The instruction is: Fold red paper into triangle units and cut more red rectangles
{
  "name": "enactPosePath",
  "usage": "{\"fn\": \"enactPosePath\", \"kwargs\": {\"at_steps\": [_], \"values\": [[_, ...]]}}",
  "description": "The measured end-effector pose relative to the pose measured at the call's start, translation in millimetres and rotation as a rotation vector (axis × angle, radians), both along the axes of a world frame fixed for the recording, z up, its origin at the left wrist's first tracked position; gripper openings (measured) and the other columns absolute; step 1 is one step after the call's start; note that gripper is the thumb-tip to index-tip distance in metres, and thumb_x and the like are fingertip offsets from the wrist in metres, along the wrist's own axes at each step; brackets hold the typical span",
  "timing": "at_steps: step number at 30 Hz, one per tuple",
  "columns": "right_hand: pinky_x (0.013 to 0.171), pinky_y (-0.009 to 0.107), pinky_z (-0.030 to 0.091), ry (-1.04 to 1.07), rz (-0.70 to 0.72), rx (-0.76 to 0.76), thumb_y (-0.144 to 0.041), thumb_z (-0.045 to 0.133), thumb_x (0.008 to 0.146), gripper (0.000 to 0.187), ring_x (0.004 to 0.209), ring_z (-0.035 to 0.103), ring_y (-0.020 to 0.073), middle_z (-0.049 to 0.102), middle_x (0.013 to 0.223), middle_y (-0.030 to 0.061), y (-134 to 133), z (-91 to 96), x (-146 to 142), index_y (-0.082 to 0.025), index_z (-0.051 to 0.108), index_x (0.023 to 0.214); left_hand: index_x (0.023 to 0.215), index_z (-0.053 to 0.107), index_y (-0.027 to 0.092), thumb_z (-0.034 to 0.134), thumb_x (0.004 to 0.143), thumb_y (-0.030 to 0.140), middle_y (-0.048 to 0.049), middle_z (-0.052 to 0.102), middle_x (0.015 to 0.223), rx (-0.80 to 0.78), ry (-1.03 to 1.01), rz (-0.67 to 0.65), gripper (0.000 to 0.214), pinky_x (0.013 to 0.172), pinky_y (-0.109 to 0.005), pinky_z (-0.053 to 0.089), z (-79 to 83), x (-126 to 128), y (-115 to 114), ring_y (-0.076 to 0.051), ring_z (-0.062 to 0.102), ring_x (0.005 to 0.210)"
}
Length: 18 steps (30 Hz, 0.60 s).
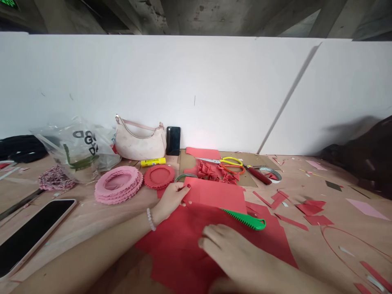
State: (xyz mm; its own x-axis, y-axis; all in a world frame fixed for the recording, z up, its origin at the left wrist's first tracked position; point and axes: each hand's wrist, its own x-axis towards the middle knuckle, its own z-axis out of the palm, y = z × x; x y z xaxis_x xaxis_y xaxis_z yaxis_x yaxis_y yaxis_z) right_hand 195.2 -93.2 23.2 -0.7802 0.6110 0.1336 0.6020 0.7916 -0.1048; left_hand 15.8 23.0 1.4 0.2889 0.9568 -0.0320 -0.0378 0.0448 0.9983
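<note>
My left hand (pixel 171 200), with a beaded bracelet (pixel 150 219) on its wrist, has its fingertips at the left edge of a coral-red paper sheet (pixel 214 194). That sheet lies on a larger, darker red paper sheet (pixel 190 245). My right hand (pixel 228 253) rests flat on the darker sheet with its fingers spread. Just beyond those fingers lies a green plastic tool with a toothed edge (pixel 245 219), not gripped. Beyond my left hand are a red scalloped paper ring (pixel 159 177) and a stack of pink scalloped rings (pixel 119 184).
Red paper scraps (pixel 214 171) and scissors (pixel 229 162) lie on cardboard at the back. A glue stick (pixel 153 162), handbag (pixel 139 141), upright phone (pixel 173 141) and plastic bag (pixel 79 149) stand by a white wall (pixel 196 81). A second phone (pixel 33 237) lies at left.
</note>
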Motion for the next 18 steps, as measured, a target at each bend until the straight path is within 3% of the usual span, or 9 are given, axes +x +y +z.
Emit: {"fn": "enactPosePath", "kwargs": {"at_steps": [2,5,10,15,18], "values": [[0.082,0.035,0.044,0.014,-0.132,-0.029,-0.057,0.061,0.065,0.057,0.096,0.054,0.0276,0.057,0.106,0.0104,10,-7.7,4,-0.018,0.051,0.105,0.06,0.045,0.015,0.062,0.067,0.039,0.0045,0.044,0.056,-0.041,-0.114,0.072,0.03,0.044,-0.018,0.039,0.0,-2,5,-0.011,0.055,0.051],[0.068,0.032,0.048,-0.006,-0.212,-0.069,-0.043,0.064,0.071,0.041,0.081,0.059,0.0228,0.058,0.097,0.0073,28,-9.7,4,-0.019,0.052,0.101,0.065,0.046,0.015,0.065,0.066,0.036,0.0051,0.045,0.061,-0.09,-0.279,0.158,0.028,0.047,-0.016,0.04,-0.1,-5,11,-0.006,0.051,0.052],[0.072,0.03,0.048,0.099,-0.192,-0.065,-0.021,0.051,0.083,0.019,0.085,0.057,0.0186,0.052,0.103,0.0068,54,-8.2,-5,-0.022,0.053,0.102,0.067,0.048,0.015,0.068,0.063,0.028,0.0059,0.045,0.06,-0.152,-0.439,0.223,0.024,0.046,-0.014,0.038,-1.0,-10,17,-0.004,0.049,0.051],[0.073,0.027,0.047,0.261,-0.206,-0.077,-0.011,0.037,0.086,0.025,0.086,0.057,0.0155,0.049,0.106,0.0082,75,-13.5,-12,-0.02,0.054,0.101,0.064,0.049,0.015,0.068,0.061,0.024,0.0066,0.045,0.057,-0.176,-0.501,0.25,0.021,0.046,-0.014,0.039,-2.6,-10,18,-0.004,0.048,0.049],[0.075,0.027,0.045,0.229,-0.097,-0.079,-0.01,0.036,0.085,0.026,0.087,0.055,0.0155,0.056,0.099,0.0068,70,-7.3,-13,-0.02,0.058,0.094,0.065,0.049,0.015,0.068,0.06,0.023,0.0061,0.047,0.059,-0.184,-0.512,0.254,0.021,0.046,-0.014,0.04,-4.2,-10,18,-0.004,0.047,0.049]]}}
